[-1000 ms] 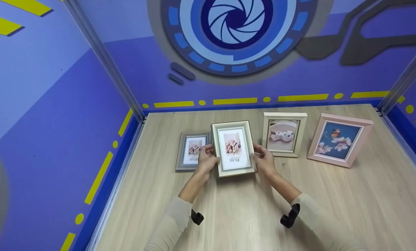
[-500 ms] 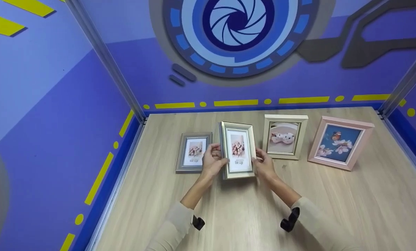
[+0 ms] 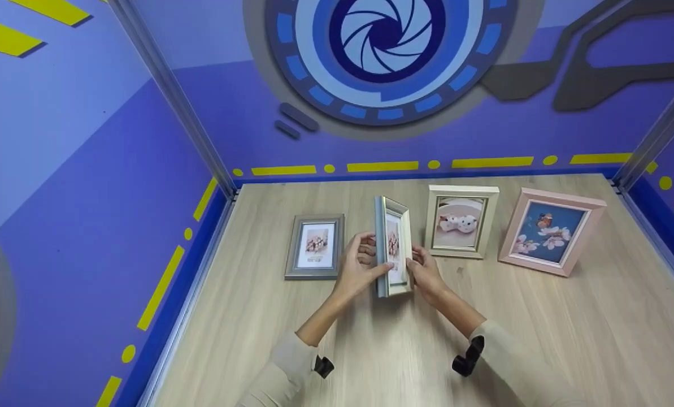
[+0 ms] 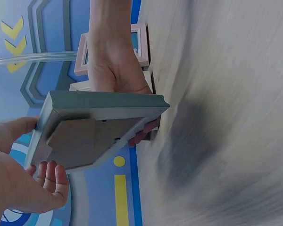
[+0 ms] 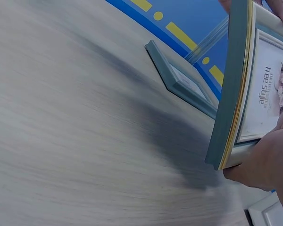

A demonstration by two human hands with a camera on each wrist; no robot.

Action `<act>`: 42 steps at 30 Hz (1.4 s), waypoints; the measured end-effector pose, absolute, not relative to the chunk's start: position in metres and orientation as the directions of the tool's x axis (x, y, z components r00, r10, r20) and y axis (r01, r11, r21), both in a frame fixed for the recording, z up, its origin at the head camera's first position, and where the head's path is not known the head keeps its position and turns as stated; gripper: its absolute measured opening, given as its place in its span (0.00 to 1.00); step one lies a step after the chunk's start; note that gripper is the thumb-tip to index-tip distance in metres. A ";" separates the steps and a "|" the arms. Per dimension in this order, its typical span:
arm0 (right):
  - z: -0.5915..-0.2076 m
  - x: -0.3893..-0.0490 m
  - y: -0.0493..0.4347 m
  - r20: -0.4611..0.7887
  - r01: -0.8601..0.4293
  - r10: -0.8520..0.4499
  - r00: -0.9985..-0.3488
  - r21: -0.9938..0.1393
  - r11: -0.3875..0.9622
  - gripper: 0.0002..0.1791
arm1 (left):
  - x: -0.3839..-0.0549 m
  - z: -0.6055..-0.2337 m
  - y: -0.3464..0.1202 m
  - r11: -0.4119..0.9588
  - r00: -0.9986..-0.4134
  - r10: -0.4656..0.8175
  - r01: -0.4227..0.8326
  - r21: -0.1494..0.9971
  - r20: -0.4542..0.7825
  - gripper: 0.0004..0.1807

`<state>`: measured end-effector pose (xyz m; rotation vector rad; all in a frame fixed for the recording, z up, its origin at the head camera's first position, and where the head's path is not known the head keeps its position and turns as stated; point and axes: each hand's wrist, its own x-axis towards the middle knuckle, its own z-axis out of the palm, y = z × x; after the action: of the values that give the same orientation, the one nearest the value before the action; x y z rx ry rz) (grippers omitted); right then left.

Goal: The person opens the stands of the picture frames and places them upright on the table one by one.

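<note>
At the centre of the frame the left hand and right hand grip opposite sides of a gold-edged picture frame, tilted above the table, whose insert reads "free style" in the right wrist view, the smaller line beside it too fine to make out. At centre-left lies a grey frame, its tiny print illegible, while right of centre stand a cream frame and a pink frame. The table is pale wood grain, enclosed by blue-purple walls with yellow dashes.
</note>
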<state>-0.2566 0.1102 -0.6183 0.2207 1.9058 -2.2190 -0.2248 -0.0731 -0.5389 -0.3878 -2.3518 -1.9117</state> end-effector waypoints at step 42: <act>-0.631 -0.253 0.130 -0.142 0.281 -0.360 -0.922 -0.887 -0.368 0.14 | -0.215 -0.556 -0.080 -0.008 -0.860 0.511 -0.001 1.000 0.004 0.35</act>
<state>-0.2532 0.1304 -0.6313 -0.1057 1.4804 -2.3167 -0.2148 -0.0801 -0.5558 -0.6727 -2.4307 -2.4518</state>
